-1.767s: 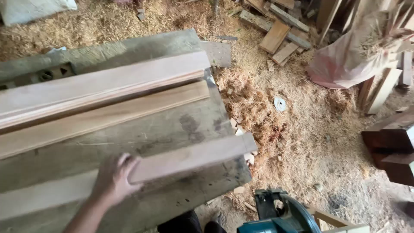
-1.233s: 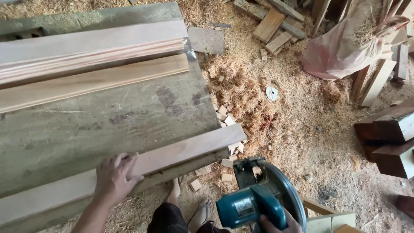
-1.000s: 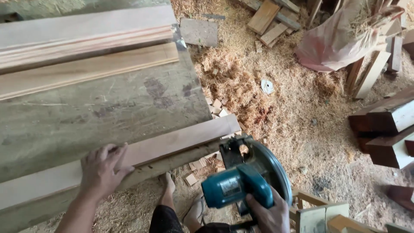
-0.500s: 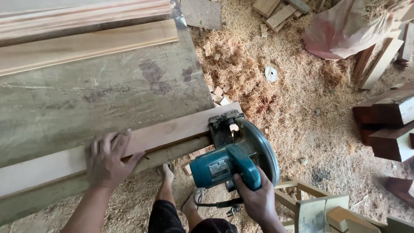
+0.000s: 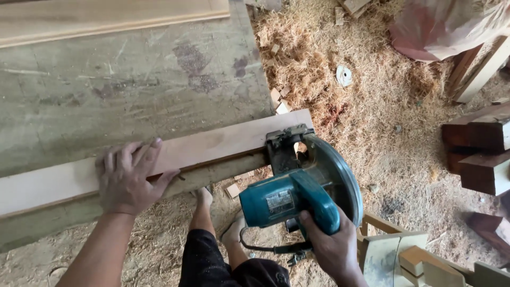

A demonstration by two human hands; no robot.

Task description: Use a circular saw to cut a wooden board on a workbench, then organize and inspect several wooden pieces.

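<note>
A long pale wooden plank (image 5: 212, 149) lies along the near edge of a worn green-grey workbench (image 5: 133, 90). My left hand (image 5: 130, 175) presses flat on the plank, fingers spread. My right hand (image 5: 332, 247) grips the handle of a teal circular saw (image 5: 297, 188). The saw's base plate sits on the plank's right end, near the bench corner. My bare legs and feet show below the bench edge.
More planks (image 5: 111, 18) lie at the bench's far side. Sawdust and shavings cover the floor, with small offcuts near the bench corner. Dark wooden blocks (image 5: 478, 146) stand at right, a pink sack (image 5: 446, 26) at top right, a small wooden frame (image 5: 404, 255) beside my right hand.
My right hand brought the saw up from the floor and set it onto the plank's right end. My left hand stayed pressed on the plank. The view moved closer.
</note>
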